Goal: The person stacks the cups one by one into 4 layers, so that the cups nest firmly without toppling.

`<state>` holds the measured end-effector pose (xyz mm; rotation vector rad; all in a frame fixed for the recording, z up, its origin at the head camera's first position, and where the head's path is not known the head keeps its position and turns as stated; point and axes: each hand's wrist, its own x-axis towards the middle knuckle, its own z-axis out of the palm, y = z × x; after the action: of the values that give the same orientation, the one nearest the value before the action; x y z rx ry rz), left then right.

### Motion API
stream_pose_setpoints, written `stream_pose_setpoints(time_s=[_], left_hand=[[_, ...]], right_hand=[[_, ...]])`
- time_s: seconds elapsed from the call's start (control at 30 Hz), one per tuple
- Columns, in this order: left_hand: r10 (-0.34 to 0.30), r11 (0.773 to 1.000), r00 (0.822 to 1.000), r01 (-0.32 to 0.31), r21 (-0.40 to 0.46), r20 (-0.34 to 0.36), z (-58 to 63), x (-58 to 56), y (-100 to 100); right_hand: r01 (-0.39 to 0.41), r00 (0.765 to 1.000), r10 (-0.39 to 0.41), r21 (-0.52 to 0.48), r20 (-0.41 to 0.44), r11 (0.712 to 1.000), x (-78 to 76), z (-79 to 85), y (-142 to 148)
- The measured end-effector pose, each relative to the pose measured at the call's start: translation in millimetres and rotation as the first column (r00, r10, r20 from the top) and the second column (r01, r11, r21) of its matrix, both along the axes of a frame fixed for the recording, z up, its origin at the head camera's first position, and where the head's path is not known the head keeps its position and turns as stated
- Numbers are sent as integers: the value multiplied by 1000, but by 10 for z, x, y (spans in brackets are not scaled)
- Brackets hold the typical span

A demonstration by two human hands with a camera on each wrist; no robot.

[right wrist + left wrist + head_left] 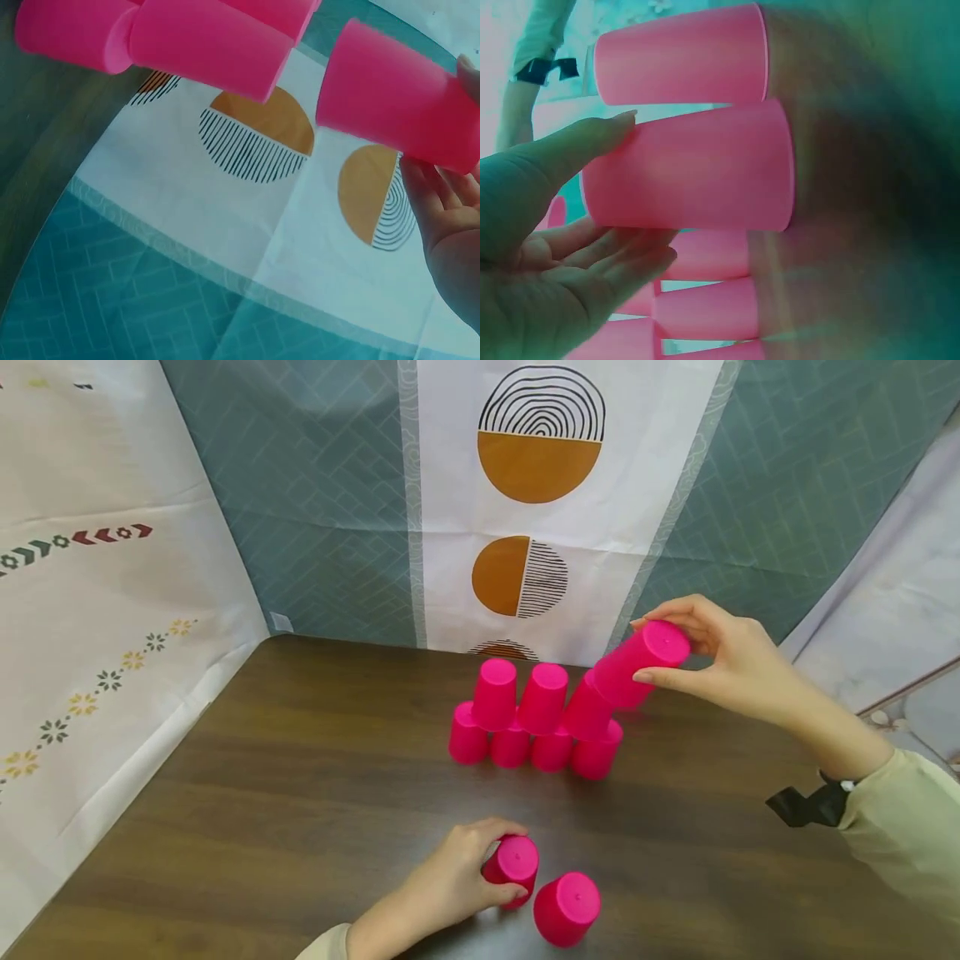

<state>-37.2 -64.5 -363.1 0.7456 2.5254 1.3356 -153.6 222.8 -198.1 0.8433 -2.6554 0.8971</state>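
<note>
My right hand [738, 660] holds a pink plastic cup [637, 667] between thumb and fingers, raised and tilted, its bottom turned toward the head camera. It overlaps the right end of a two-row cup wall in the head view; in the right wrist view a gap shows between this cup [394, 94] and the stacked cups [210, 45]. Three upside-down cups [495, 695] form the upper row on a lower row of several cups [468, 739]. Close to the front, my left hand [457, 877] grips another upside-down cup [517, 862] at its sides, on the table.
One more upside-down pink cup [567, 910] stands just right of the left hand's cup. The dark wooden table [300, 793] ends at a patterned curtain [337, 527] behind the stack. A pale cloth [112, 652] hangs along the left side.
</note>
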Motion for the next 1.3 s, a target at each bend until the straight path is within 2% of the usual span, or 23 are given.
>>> stream_pose_setpoints(time_s=[0.1,0.2,0.37,0.53,0.67,0.87,1.03,1.3], left_hand=[[-21,997,997,15,81,71,-33,-48,-3],[-39,993,993,26,117,112,-44,-96,6],[-49,994,989,34,106,142,-10,-172,36],[-50,996,985,37,79,163,38,-203,22],[-51,997,987,43,58,155,56,-190,-11],[-53,998,994,55,-17,91,88,-180,-27],[-52,997,996,56,-46,73,96,-183,-30],[-54,996,994,61,-68,96,83,-209,-19]], right_hand=[[40,999,-40,-4,0,999,-62,-24,-38],[80,997,-80,-7,0,997,-116,-54,-79],[122,992,-122,3,-18,992,-228,-95,-169],[68,997,-68,8,-22,998,-359,-143,-271],[39,999,-39,1,-8,999,-398,-180,-312],[12,1000,-12,-3,3,1000,-430,-211,-357],[7,999,-6,-24,35,1000,-452,-235,-397],[84,984,-65,-111,165,990,-500,-325,-399]])
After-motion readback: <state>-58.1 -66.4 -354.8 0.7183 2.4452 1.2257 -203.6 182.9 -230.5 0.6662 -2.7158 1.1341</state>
